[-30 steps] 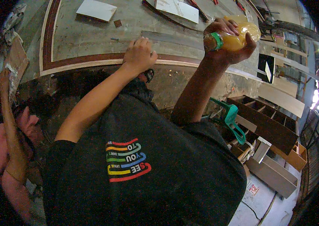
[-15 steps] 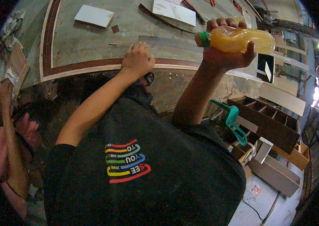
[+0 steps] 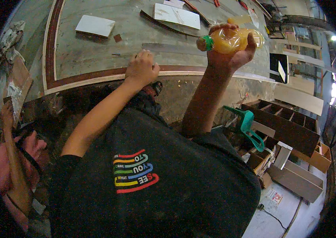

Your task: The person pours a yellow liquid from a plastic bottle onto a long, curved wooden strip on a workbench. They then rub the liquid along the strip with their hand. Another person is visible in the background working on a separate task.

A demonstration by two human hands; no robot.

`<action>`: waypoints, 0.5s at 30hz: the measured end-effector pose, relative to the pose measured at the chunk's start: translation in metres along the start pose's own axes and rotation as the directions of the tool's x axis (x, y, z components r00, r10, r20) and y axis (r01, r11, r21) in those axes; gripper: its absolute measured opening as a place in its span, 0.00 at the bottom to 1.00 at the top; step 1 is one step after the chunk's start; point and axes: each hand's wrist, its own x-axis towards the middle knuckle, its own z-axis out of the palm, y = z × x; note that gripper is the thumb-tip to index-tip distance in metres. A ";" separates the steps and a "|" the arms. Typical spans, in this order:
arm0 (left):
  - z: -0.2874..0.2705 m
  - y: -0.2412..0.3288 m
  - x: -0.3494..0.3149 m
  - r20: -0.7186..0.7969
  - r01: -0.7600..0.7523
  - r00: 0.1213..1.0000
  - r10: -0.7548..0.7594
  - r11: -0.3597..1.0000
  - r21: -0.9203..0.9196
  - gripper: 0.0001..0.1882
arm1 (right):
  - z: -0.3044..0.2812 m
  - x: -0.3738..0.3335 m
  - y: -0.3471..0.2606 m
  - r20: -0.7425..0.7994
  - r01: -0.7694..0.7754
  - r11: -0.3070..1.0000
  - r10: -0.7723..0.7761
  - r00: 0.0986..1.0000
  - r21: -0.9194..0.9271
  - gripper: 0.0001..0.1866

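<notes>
My right hand is raised over the table's near edge, wrapped round a clear plastic bottle of yellow-orange liquid. The bottle lies on its side in the grip, its neck with a green band pointing left and toward me. Whether a cap is on it I cannot tell. My left hand rests on the brown and pale edge strip of the worktable, fingers loosely bent and nothing seen in them. Beyond it are a small brown chip and a short metal piece.
White panels and a dark curved strip lie on the table. To the right stand a green plastic handle-like piece, a dark compartmented box and grey drawer-like boxes. At left a person in pink reaches toward a board.
My right hand and the bottle have moved left, and the bottle's neck has turned more toward me. My left hand stays on the table edge. The view has shifted slightly.
</notes>
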 end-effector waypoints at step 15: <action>0.008 -0.003 -0.001 -0.070 -0.030 0.997 0.033 0.998 0.050 0.30 | 0.004 -0.012 -0.002 0.474 -0.108 0.979 0.013 0.880 0.173 0.31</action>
